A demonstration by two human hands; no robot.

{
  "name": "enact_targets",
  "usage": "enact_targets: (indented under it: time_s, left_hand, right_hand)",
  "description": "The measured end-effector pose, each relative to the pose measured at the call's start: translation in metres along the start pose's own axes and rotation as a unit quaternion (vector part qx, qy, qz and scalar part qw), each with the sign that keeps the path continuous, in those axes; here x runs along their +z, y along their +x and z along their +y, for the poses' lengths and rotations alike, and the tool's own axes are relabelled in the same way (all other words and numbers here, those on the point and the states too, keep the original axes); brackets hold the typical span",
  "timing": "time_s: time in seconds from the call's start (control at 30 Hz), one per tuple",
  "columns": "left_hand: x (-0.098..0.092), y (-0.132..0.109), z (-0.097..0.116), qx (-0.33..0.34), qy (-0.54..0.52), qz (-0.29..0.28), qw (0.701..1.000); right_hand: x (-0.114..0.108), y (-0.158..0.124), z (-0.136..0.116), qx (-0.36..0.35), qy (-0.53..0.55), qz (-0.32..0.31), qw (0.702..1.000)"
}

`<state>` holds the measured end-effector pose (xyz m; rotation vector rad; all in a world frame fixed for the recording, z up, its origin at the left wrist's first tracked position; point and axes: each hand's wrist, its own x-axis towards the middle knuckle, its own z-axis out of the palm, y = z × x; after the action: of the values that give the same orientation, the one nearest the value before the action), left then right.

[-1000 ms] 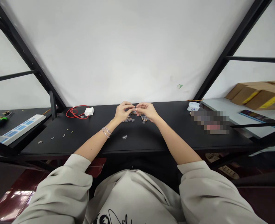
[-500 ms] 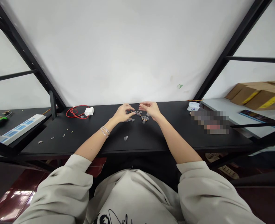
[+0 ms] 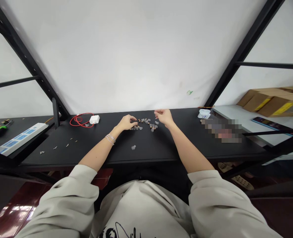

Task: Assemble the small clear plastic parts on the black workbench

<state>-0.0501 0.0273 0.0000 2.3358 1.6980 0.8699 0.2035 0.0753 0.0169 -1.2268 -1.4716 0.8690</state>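
The left hand [image 3: 126, 122] is curled, its fingertips at the near-left edge of a loose cluster of small clear parts with brass-coloured ends [image 3: 146, 124], though whether it grips one is too small to tell. The right hand [image 3: 164, 116] is open and relaxed, holding nothing visible, just beyond the cluster's right side. The parts lie on a black tabletop [image 3: 158, 150] and point in mixed directions, their long axes too small to read. One clear part [image 3: 133, 147] sits apart, nearer the person. Silver bracelets [image 3: 110, 139] circle the left wrist, and beige sweatshirt sleeves [image 3: 72, 195] cover the forearms near the elbows. Farther left are a coiled red wire [image 3: 79, 120], a white charger [image 3: 94, 119], a few small slivers [image 3: 67, 145] and a white power strip [image 3: 22, 136]. To the right sit a small white round device [image 3: 204, 114] and a pixelated patch [image 3: 221, 131]. Cardboard boxes with yellow labels [image 3: 272, 102] stand on a pale shelf [image 3: 228, 110], and black metal framing [image 3: 245, 54] crosses a white wall [image 3: 136, 56].
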Motion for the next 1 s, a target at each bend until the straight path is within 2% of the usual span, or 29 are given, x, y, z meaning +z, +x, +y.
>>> enact_targets:
  time_s: [0.13, 0.27, 0.4, 0.53, 0.67, 0.8, 0.9, 1.0]
  left_hand:
    - [-0.001, -0.001, 0.004, -0.001, -0.020, -0.020, 1.000]
    - [-0.002, -0.002, 0.011, -0.014, -0.047, -0.050, 0.998]
    - [-0.007, -0.005, 0.016, -0.019, -0.073, -0.072, 0.995]
    - [-0.016, -0.005, 0.014, -0.017, -0.075, -0.101, 0.992]
    - [-0.026, -0.004, 0.004, -0.007, -0.033, -0.119, 0.992]
    - [-0.036, -0.006, 0.001, -0.009, 0.046, -0.138, 0.989]
    - [-0.045, -0.010, 0.010, 0.008, 0.051, -0.210, 0.976]
    - [-0.049, -0.016, 0.026, 0.013, 0.088, -0.275, 0.957]
  right_hand:
    - [0.006, -0.007, 0.000, -0.047, -0.041, -0.092, 0.994]
    - [0.021, -0.019, -0.002, -0.097, -0.069, -0.182, 0.976]
    - [0.035, -0.029, -0.002, -0.162, -0.120, -0.213, 0.956]
    - [0.038, -0.033, -0.004, -0.178, -0.162, -0.222, 0.945]
    - [0.031, -0.031, -0.010, -0.175, -0.160, -0.195, 0.952]
    - [0.020, -0.026, -0.016, -0.154, -0.204, -0.109, 0.961]
    - [0.013, -0.021, -0.016, -0.109, -0.257, -0.062, 0.958]
    - [0.009, -0.018, -0.015, -0.052, -0.313, -0.048, 0.947]
